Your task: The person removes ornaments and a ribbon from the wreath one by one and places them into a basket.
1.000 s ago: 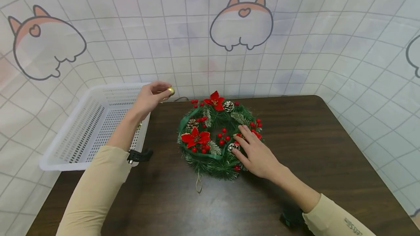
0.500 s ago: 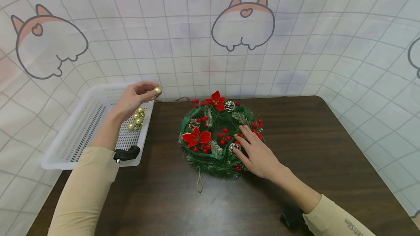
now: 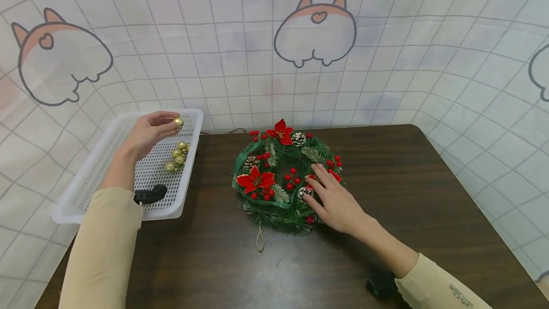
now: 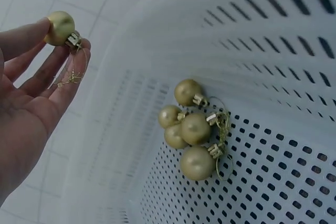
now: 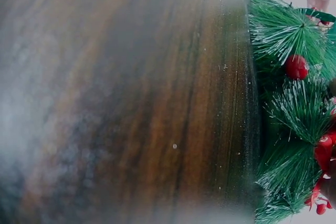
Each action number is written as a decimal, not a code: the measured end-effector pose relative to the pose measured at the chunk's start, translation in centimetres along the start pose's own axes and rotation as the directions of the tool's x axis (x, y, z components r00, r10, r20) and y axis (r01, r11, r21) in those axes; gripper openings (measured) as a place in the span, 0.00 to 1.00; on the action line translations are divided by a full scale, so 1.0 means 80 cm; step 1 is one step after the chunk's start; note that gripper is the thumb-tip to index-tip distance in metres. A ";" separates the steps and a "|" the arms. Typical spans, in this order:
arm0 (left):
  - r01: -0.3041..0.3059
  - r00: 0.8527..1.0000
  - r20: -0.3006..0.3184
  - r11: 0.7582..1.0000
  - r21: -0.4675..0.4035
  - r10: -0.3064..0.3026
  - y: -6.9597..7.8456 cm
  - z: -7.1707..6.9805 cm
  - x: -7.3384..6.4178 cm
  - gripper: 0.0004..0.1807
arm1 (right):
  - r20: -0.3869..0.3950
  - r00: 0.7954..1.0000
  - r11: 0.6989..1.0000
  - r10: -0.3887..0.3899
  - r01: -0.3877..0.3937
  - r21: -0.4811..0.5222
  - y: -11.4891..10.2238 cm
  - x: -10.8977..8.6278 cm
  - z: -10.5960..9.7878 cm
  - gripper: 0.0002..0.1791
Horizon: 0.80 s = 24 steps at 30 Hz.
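Note:
My left hand [image 3: 147, 132] pinches a small gold bauble [image 4: 60, 28] between thumb and fingers, over the far part of the white plastic basket [image 3: 195, 144]. A thin gold string hangs from the bauble's cap across the fingers. Several more gold baubles [image 4: 195, 129] lie together on the basket's perforated floor. My right hand [image 3: 336, 201] rests with fingers spread on the right side of a green Christmas wreath [image 3: 291, 223], beside a pine cone and a red flower. Red poinsettias [image 3: 256, 180], red berries, frosted sprigs and a green ribbon decorate the wreath.
The basket stands at the left of the dark wooden table [image 3: 386, 166], against a tiled-pattern backdrop [image 3: 240, 61]. A twine loop [image 3: 259, 242] sticks out from the wreath's near edge. Black straps are on both wrists.
My left hand has moved left with the gold bauble, from beyond the basket's right rim to over the basket. The baubles inside have come into sight. My right hand stays on the wreath.

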<state>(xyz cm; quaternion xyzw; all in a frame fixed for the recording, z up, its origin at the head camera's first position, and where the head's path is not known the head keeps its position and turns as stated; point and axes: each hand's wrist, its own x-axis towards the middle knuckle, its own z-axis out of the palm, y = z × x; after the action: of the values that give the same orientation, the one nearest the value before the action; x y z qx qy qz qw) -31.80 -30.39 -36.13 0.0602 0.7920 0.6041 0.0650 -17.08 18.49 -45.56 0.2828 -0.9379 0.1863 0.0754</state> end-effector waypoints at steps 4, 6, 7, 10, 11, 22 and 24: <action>0.040 0.999 0.011 0.998 0.057 -0.041 -0.013 -0.008 0.004 0.28 | 0.002 1.000 1.000 0.002 -0.002 0.012 0.001 -0.001 0.000 0.33; 0.063 0.998 0.016 0.993 0.097 -0.065 -0.019 -0.010 0.007 0.28 | 0.000 1.000 1.000 0.002 -0.002 0.012 0.001 -0.001 0.001 0.33; 0.074 0.997 0.023 0.991 0.114 -0.077 -0.023 -0.010 0.008 0.29 | -0.001 1.000 1.000 0.002 -0.002 0.010 0.001 -0.001 0.001 0.33; 0.106 0.992 0.046 0.981 0.162 -0.114 -0.032 -0.011 0.009 0.29 | -0.006 1.000 1.000 -0.002 0.002 0.008 0.001 0.000 0.001 0.33; 0.110 0.991 0.055 0.977 0.182 -0.122 -0.035 -0.010 0.010 0.29 | -0.007 1.000 1.000 -0.002 0.002 0.008 0.001 0.000 0.001 0.33; 0.155 0.963 0.169 0.945 0.289 -0.210 -0.053 -0.007 0.011 0.26 | -0.004 1.000 1.000 0.004 -0.004 0.009 0.001 -0.001 0.000 0.33; 0.170 0.958 0.175 0.940 0.294 -0.228 -0.055 -0.006 0.011 0.26 | -0.005 1.000 1.000 0.002 -0.002 0.008 0.001 -0.001 0.000 0.33</action>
<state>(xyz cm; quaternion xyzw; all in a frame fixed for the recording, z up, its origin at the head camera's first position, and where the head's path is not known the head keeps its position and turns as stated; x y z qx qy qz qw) -32.81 -31.86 -40.24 0.0502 0.8593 0.4685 0.1989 -17.09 18.58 -45.64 0.2819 -0.9372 0.1908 0.0764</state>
